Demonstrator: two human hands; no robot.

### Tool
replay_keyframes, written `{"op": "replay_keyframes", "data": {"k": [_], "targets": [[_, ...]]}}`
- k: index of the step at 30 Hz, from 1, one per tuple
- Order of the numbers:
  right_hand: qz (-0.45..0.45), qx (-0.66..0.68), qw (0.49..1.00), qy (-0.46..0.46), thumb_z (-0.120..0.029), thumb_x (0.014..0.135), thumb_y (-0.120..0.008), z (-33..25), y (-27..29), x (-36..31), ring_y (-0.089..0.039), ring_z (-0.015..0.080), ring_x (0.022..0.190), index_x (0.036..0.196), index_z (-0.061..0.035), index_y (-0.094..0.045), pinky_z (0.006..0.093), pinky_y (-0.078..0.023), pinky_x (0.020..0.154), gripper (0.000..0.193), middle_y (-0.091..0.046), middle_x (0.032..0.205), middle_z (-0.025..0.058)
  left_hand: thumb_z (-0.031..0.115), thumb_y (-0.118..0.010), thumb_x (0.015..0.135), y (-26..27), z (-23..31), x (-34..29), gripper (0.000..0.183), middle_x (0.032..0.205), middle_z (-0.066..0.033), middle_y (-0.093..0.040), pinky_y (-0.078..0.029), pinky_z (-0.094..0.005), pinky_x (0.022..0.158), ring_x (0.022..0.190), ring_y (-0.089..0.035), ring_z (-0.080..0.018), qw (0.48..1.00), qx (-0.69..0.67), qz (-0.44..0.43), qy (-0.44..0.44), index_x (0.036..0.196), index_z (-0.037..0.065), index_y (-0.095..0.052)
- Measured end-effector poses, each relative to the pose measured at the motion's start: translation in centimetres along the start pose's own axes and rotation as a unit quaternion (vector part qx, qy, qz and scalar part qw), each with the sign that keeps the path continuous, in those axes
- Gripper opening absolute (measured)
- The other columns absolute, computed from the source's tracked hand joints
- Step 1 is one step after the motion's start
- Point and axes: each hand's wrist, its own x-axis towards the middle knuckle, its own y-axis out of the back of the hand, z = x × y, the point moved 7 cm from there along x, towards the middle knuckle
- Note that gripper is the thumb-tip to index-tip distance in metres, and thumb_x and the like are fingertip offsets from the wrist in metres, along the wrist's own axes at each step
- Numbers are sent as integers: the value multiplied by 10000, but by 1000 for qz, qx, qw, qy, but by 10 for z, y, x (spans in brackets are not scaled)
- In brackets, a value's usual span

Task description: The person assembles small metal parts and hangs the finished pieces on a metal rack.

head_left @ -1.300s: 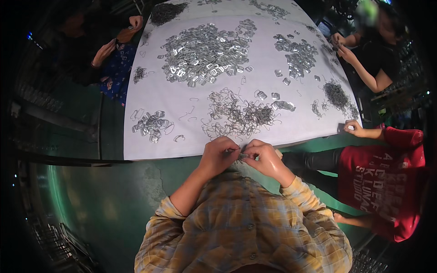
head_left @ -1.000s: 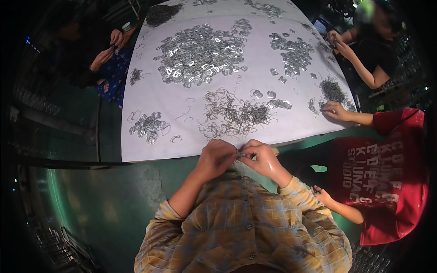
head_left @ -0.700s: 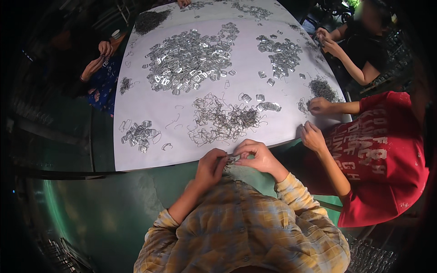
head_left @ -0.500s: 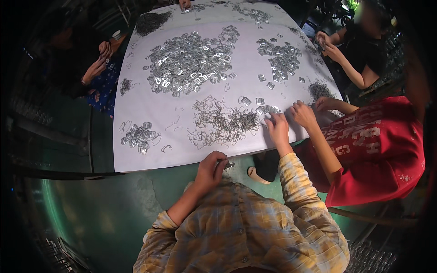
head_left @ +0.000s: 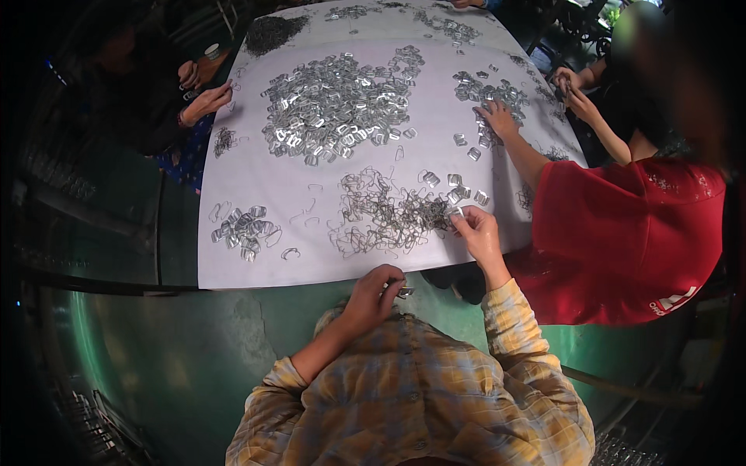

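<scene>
My left hand (head_left: 374, 300) is closed just off the table's front edge, its fingers round a small metal buckle (head_left: 405, 292) that shows only in part. My right hand (head_left: 479, 235) is pinched over the table near the front edge. A small shiny metal buckle (head_left: 457, 211) shows at its fingertips. Just left of that hand lies a tangled pile of bent wire clips (head_left: 377, 221). Several loose flat silver buckles (head_left: 458, 193) rest beyond the fingers.
The white-covered table (head_left: 303, 268) bears a large heap of buckles (head_left: 334, 109), a small buckle pile (head_left: 247, 231) at near left and a dark wire heap (head_left: 272, 35) far left. A co-worker in a red shirt (head_left: 622, 241) reaches across on my right. Others work along both sides.
My right hand has drawn back toward me from the loose buckles, a small piece now in its pinch. The red-shirted co-worker's arm has reached farther, onto the right-hand buckle pile.
</scene>
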Motion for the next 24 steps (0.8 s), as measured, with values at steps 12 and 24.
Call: {"op": "replay_keyframes", "data": {"k": [12,24], "targets": [[-111,-19,993,-34,-96,855,-604,-25,-58,-81,-523,52,569,870,39,-603,213,-417,521,136,-562,666,10,19,-582,823,-19,-6,4,101,769,-114,-591,-461,-314,598,640,-580,-222,999,39,-7,-5,912,21,-533],[-74,-176,972,138,-10,820,-588,-52,-51,-98,-594,160,587,848,54,-588,265,-453,526,70,-545,757,95,44,-624,766,12,-44,85,100,825,-107,-656,-490,-336,667,763,-623,-255,973,211,-38,-83,857,29,-662]]}}
